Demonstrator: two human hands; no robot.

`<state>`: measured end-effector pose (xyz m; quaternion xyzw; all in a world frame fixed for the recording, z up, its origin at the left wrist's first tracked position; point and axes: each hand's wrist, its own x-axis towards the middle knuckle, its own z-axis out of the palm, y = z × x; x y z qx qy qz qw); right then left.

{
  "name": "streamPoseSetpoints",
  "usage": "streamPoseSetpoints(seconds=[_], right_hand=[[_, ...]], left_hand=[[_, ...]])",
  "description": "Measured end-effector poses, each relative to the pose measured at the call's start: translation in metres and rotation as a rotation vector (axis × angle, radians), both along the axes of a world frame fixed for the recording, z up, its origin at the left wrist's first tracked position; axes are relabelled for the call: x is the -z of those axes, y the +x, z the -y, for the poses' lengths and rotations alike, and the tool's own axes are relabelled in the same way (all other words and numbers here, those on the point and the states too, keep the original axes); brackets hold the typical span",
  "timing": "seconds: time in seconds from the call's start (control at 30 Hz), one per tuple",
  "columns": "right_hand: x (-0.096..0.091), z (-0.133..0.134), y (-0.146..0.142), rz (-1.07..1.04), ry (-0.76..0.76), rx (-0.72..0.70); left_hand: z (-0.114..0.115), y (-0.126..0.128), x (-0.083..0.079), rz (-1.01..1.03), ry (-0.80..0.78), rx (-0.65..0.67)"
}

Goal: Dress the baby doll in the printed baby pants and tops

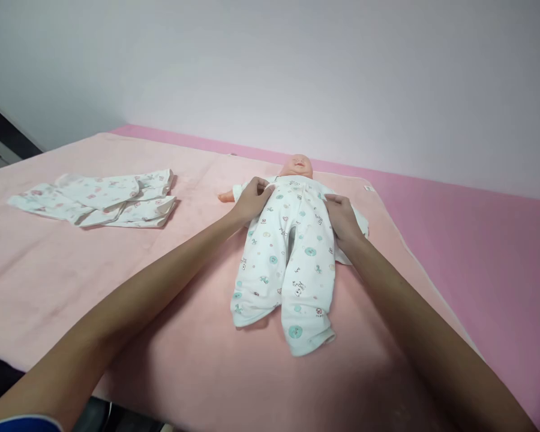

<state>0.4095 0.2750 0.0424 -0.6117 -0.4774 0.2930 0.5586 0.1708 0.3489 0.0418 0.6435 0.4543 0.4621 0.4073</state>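
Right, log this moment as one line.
left hand: at waist of pants; right hand: at pants' side; doll: face up; second garment: on pink blanket

White baby pants (309, 273) with teal and brown animal prints lie between the left hand (252, 199) and right hand (343, 221), the slightly parted legs reaching nearer than both. The baby doll (298, 164), in a white top (362, 222), lies face-up, head just beyond the hands.

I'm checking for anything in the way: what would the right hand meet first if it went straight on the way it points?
The right hand would most likely meet the printed pants first, at their upper side edge, close beside it; depth there is hard to judge.
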Motion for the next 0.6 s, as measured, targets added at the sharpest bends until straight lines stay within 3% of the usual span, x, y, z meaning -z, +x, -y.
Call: streamPoseSetpoints(seconds=[0.07,0.13,0.2,0.27,0.33,0.43,0.5,0.6], right_hand=[[-0.023,0.016,-0.008,0.135,0.078,0.097],[-0.049,0.048,-0.022,0.343,0.259,0.03],[-0.07,0.092,-0.039,0.56,0.323,-0.212],[-0.079,0.139,-0.055,0.791,0.309,-0.528],[-0.073,0.176,-0.068,1.004,0.275,-0.688],[-0.047,0.206,-0.08,1.206,0.255,-0.684],[-0.027,0.209,-0.087,1.278,0.246,-0.592],[-0.004,0.203,-0.099,1.345,0.264,-0.422]], left_hand=[[0.013,-0.007,-0.006,-0.106,0.136,-0.071],[0.039,-0.021,-0.015,-0.204,0.26,-0.096],[0.082,-0.043,-0.023,-0.28,0.333,-0.006],[0.134,-0.068,-0.025,-0.35,0.35,0.147],[0.186,-0.092,-0.019,-0.424,0.294,0.262],[0.241,-0.115,-0.004,-0.517,0.214,0.306],[0.257,-0.121,0.005,-0.582,0.235,0.285],[0.26,-0.117,0.013,-0.634,0.303,0.259]])
